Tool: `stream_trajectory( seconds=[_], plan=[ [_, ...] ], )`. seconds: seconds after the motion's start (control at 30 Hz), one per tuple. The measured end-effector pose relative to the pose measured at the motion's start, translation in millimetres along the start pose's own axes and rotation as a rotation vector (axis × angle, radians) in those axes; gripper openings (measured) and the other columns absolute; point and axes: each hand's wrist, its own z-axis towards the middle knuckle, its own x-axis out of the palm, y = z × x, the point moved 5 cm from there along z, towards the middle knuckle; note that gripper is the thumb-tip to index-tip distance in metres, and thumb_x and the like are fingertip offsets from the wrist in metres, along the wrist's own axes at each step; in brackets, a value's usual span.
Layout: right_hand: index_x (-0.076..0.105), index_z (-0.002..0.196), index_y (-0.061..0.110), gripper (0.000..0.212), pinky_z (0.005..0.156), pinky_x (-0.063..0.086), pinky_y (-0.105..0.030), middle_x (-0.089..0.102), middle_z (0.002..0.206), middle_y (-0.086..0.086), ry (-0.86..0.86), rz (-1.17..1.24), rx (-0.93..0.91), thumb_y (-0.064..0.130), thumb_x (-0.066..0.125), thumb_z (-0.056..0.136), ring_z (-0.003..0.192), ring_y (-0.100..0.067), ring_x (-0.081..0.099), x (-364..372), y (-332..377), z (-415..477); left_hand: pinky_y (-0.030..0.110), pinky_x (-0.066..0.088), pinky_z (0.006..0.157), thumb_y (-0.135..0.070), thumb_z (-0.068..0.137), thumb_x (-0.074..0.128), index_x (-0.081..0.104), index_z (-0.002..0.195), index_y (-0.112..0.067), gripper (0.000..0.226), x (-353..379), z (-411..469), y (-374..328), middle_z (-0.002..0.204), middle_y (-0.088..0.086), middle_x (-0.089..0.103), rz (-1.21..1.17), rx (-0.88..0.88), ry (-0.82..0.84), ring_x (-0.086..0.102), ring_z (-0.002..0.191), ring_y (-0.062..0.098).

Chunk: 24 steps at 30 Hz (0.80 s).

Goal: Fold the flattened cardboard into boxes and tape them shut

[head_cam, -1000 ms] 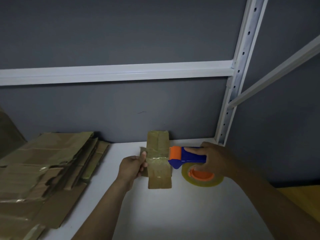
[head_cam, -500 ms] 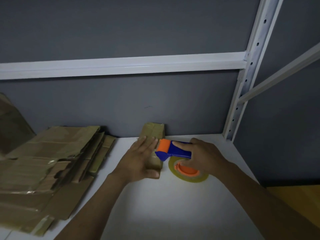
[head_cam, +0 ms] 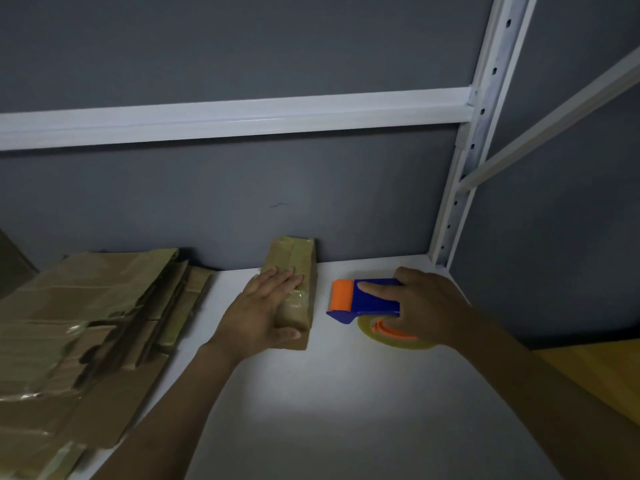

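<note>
A small brown cardboard box (head_cam: 293,259), long and narrow, lies on a white shelf (head_cam: 329,393), its far end at or just beside the dark grey back wall (head_cam: 242,202). It looks light and thin-walled, probably hollow, so it would likely dent or crease under hard pressure. The glossy clear tape across its top would likely be slick to the touch, so the bare cardboard of the long sides seems the surest place to take hold, or a flat palm on top to steady it.

The left hand (head_cam: 266,306) does that: its grip is wide, fingers straight and together, palm pressed flat on the box's near half, thumb along the near edge. The box is dull tan, creased, with tape wrinkles catching the light.

Near the box to the right, and not touching it, the right hand (head_cam: 429,306) has its grip wrapped round a blue and orange tape dispenser (head_cam: 367,299), index finger stretched along the top; the dispenser's yellowish tape roll (head_cam: 391,341) rests on the shelf.

At the left lies a loose stack of flattened brown cardboard (head_cam: 86,323), not yet folded
</note>
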Motion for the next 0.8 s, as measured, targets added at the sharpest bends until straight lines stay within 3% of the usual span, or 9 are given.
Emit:
stream_trajectory(
  seconds=[0.17, 0.37, 0.43, 0.5, 0.57, 0.63, 0.73, 0.8],
  plan=[
    [0.026, 0.147, 0.03, 0.067, 0.089, 0.04, -0.028, 0.05, 0.127, -0.008, -0.024, -0.086, -0.018, 0.051, 0.055, 0.09, 0.113, -0.023, 0.051, 6, 30, 20, 0.034, 0.011, 0.118, -0.078, 0.068, 0.051, 0.019, 0.152, -0.033, 0.1, 5, -1, -2, 0.158, -0.01, 0.019, -0.008, -0.005, -0.007, 0.011, 0.147, 0.014],
    [0.043, 0.139, 0.029, 0.051, 0.082, 0.04, -0.029, 0.059, 0.117, -0.003, 0.032, -0.002, 0.089, 0.039, 0.055, 0.091, 0.103, -0.02, 0.056, -2, 25, 39, 0.022, -0.002, 0.115, -0.067, 0.071, 0.067, 0.014, 0.152, -0.032, 0.103, 2, -3, -9, 0.159, -0.012, 0.011, 0.008, -0.028, 0.01, 0.006, 0.148, 0.014],
    [0.042, 0.14, 0.035, 0.056, 0.083, 0.041, -0.027, 0.06, 0.119, 0.002, 0.049, 0.101, 0.153, 0.044, 0.059, 0.087, 0.103, -0.018, 0.056, -2, 12, 37, 0.02, -0.006, 0.113, -0.08, 0.068, 0.056, 0.009, 0.152, -0.035, 0.106, -2, -4, -10, 0.156, -0.018, 0.005, 0.01, -0.043, 0.043, 0.003, 0.148, 0.012],
    [0.042, 0.139, 0.04, 0.062, 0.083, 0.045, -0.026, 0.06, 0.121, 0.006, 0.098, 0.278, 0.299, 0.048, 0.064, 0.082, 0.103, -0.016, 0.057, 3, -12, 26, 0.019, -0.005, 0.112, -0.097, 0.06, 0.025, 0.013, 0.151, -0.036, 0.11, -10, -2, -18, 0.155, -0.019, 0.007, 0.018, -0.048, 0.058, 0.008, 0.148, 0.013],
    [0.054, 0.129, 0.037, 0.054, 0.079, 0.051, -0.026, 0.065, 0.109, 0.007, 0.142, 0.68, 0.461, 0.04, 0.073, 0.078, 0.094, -0.015, 0.062, 12, -35, 10, 0.02, 0.007, 0.111, -0.095, 0.062, 0.011, 0.028, 0.149, -0.034, 0.108, -19, 3, -23, 0.155, -0.013, 0.027, 0.012, -0.082, 0.003, 0.025, 0.142, 0.017],
    [0.066, 0.115, 0.023, 0.04, 0.066, 0.051, -0.021, 0.069, 0.092, 0.004, 0.189, 1.031, 0.553, 0.024, 0.078, 0.077, 0.082, -0.013, 0.065, 25, -46, -6, 0.028, 0.025, 0.108, -0.088, 0.074, 0.007, 0.042, 0.144, -0.032, 0.096, -28, 10, -24, 0.144, -0.006, 0.049, -0.052, -0.13, -0.096, 0.044, 0.128, 0.023],
    [0.068, 0.105, 0.015, 0.028, 0.062, 0.053, -0.022, 0.071, 0.09, -0.005, 0.257, 1.11, 0.627, 0.02, 0.076, 0.078, 0.079, -0.017, 0.067, 45, -53, -20, 0.037, 0.033, 0.103, -0.071, 0.09, -0.002, 0.052, 0.138, -0.023, 0.087, -30, 23, -26, 0.137, 0.002, 0.056, 0.021, -0.123, -0.087, 0.047, 0.121, 0.028],
    [0.069, 0.1, 0.014, 0.026, 0.071, 0.053, -0.025, 0.072, 0.095, -0.007, 0.26, 0.979, 0.607, 0.031, 0.074, 0.081, 0.086, -0.021, 0.068, 51, -58, -21, 0.025, 0.017, 0.113, -0.059, 0.096, -0.003, 0.054, 0.135, -0.011, 0.084, -29, 28, -35, 0.142, 0.006, 0.051, 0.094, -0.03, -0.113, 0.032, 0.135, 0.02]
  ],
)
